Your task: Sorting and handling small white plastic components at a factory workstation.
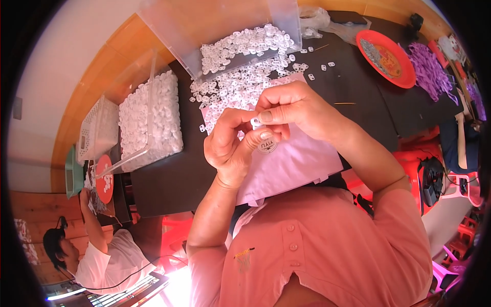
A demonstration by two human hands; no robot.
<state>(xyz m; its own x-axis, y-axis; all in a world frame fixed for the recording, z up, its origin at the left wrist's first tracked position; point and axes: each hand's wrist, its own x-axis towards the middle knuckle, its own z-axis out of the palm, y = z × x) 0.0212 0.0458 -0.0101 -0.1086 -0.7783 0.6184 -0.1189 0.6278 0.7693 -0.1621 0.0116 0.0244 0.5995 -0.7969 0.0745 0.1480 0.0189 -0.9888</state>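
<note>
Both my hands meet over the pink cloth (294, 163), pinching one small white plastic piece (257, 123) with a hole in it. My left hand (230, 143) grips it from the left, its thumb and index finger closed on it. From the right, the thumb and fingers of my right hand (291, 107) press on its upper edge. Just beyond my fingers, a heap of similar white plastic pieces (225, 87) spreads over the cloth and the dark table. The heap runs out of a tipped clear plastic bin (176, 25). Part of the held piece is hidden by my fingers.
Left stands a clear bin of white pieces (151, 123), beside a white basket (99, 128). A red tray (365, 38) holding small metal parts lies far right, next to purple straps (429, 71). At lower left a co-worker (112, 261) reaches toward an orange plate (106, 192).
</note>
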